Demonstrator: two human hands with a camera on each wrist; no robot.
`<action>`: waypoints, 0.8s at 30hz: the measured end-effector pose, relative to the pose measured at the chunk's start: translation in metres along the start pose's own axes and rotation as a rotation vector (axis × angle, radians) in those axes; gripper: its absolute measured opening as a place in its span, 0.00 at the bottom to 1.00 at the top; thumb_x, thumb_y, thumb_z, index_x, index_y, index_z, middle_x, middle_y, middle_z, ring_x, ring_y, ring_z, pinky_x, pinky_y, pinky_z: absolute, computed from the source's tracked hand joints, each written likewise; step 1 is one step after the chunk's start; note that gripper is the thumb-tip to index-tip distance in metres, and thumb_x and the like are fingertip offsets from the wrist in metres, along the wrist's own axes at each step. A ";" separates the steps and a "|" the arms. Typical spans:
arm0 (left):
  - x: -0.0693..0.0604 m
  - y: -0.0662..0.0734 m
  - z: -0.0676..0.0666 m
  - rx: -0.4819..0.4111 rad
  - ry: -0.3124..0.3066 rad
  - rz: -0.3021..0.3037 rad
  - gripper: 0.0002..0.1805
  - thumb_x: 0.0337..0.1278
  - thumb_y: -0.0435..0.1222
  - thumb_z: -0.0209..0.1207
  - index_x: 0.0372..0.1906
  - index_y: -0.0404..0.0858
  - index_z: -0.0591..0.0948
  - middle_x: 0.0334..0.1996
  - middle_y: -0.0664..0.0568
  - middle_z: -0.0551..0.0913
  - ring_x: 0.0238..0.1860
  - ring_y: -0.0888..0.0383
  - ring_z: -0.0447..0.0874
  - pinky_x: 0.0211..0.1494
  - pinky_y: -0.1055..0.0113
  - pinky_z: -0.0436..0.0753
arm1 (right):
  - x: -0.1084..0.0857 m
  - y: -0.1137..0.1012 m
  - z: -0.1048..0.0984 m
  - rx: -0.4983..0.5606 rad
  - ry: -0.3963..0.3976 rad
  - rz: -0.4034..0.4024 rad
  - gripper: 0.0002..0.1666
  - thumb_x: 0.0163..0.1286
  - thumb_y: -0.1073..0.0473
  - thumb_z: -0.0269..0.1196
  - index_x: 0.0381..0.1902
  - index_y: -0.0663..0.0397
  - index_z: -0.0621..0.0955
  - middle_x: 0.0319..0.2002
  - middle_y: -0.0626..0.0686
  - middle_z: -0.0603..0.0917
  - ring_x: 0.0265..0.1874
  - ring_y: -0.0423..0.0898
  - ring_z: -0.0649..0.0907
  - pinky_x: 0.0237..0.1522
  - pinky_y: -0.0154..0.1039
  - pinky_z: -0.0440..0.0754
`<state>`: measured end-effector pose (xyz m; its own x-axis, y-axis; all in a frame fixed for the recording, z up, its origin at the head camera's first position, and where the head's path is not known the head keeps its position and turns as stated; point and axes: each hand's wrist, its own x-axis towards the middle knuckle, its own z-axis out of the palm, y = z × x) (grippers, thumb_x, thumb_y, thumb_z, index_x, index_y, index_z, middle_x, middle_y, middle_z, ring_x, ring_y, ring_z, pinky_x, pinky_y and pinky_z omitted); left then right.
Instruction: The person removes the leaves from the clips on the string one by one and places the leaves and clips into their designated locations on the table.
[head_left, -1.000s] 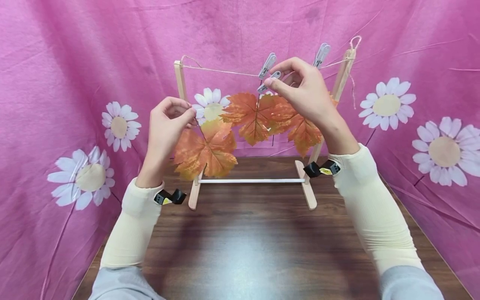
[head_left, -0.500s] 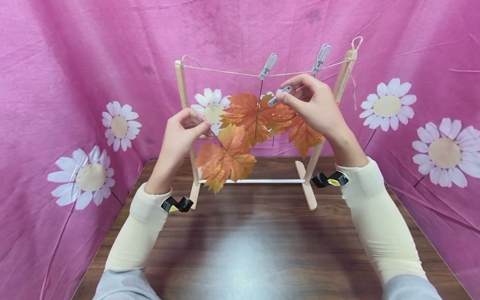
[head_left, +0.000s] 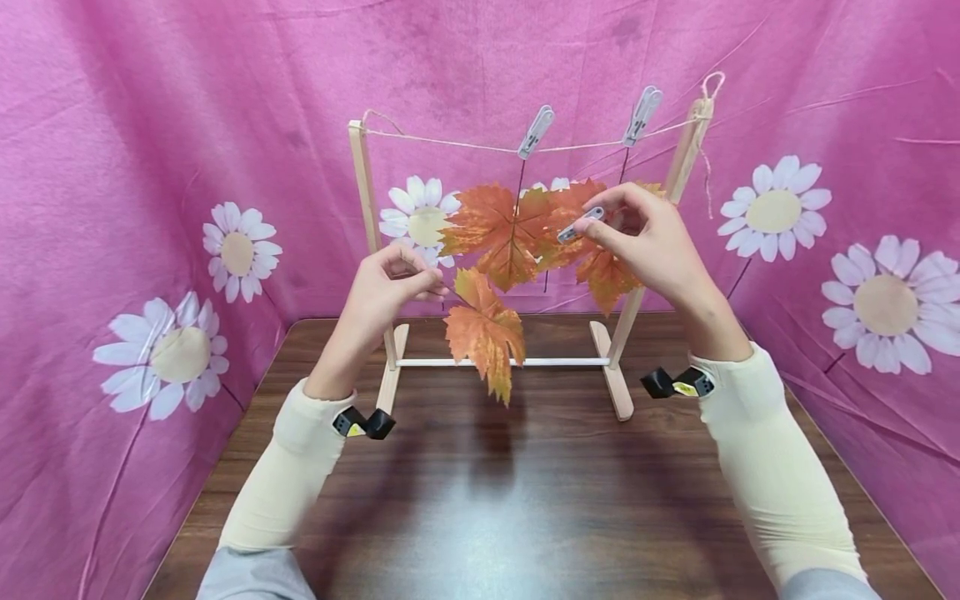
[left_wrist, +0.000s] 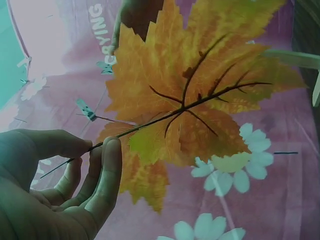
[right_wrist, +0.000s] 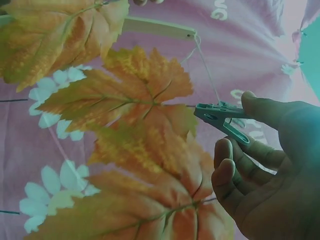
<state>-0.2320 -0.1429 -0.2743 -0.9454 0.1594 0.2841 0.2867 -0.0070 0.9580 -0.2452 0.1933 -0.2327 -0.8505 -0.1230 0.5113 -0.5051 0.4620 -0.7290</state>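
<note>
My left hand (head_left: 393,287) pinches the dark stem of an orange maple leaf (head_left: 487,333), which hangs below the string at the rack's left half. The left wrist view shows the stem (left_wrist: 145,125) between thumb and fingers. With thumb and fingers, my right hand (head_left: 652,242) holds a grey clothespin (head_left: 581,225) in front of the hanging leaves. Two more leaves hang by their stems from the string: the middle leaf (head_left: 495,225) under one clothespin (head_left: 536,132), the right leaf (head_left: 607,279) under another clothespin (head_left: 642,117). My right hand partly hides the right leaf.
The string (head_left: 450,143) runs between two wooden posts of a rack, the left post (head_left: 362,175) and the right post (head_left: 686,154). A white rod (head_left: 562,362) joins its feet on the brown table (head_left: 480,500). Pink cloth (head_left: 465,67) with printed daisies surrounds it.
Both hands have come down from the string. The left hand and its leaf moved right and lower, and the leaf turned. The right hand moved right and down with its clothespin.
</note>
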 end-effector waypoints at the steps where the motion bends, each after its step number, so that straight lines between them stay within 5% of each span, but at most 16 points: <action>1: -0.001 -0.002 0.001 -0.020 -0.008 -0.012 0.08 0.68 0.24 0.63 0.33 0.36 0.78 0.29 0.53 0.89 0.32 0.57 0.93 0.45 0.59 0.93 | -0.002 0.002 -0.001 0.000 -0.001 0.006 0.15 0.70 0.53 0.74 0.49 0.53 0.86 0.26 0.41 0.81 0.22 0.38 0.76 0.24 0.29 0.75; 10: -0.006 -0.022 0.004 -0.110 -0.054 -0.059 0.08 0.69 0.24 0.61 0.33 0.36 0.79 0.32 0.49 0.90 0.35 0.53 0.95 0.51 0.56 0.93 | -0.019 0.024 -0.008 0.004 -0.030 0.041 0.21 0.74 0.54 0.71 0.62 0.53 0.86 0.30 0.44 0.86 0.29 0.43 0.84 0.27 0.30 0.79; 16: -0.009 -0.034 0.008 -0.159 -0.062 -0.080 0.09 0.69 0.22 0.60 0.32 0.37 0.80 0.31 0.50 0.91 0.36 0.54 0.94 0.51 0.57 0.93 | -0.029 0.037 -0.013 -0.024 -0.017 0.098 0.18 0.73 0.53 0.73 0.56 0.54 0.88 0.30 0.45 0.89 0.29 0.42 0.84 0.28 0.29 0.79; 24: -0.015 -0.053 0.009 -0.116 -0.015 -0.104 0.11 0.66 0.24 0.64 0.30 0.42 0.82 0.29 0.58 0.92 0.30 0.61 0.90 0.42 0.65 0.91 | -0.045 0.049 -0.020 -0.022 -0.002 0.135 0.21 0.73 0.55 0.72 0.60 0.56 0.86 0.31 0.38 0.88 0.27 0.34 0.82 0.26 0.30 0.74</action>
<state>-0.2316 -0.1356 -0.3296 -0.9664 0.1797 0.1838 0.1672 -0.1035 0.9805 -0.2290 0.2393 -0.2820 -0.9108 -0.0605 0.4083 -0.3828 0.4940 -0.7807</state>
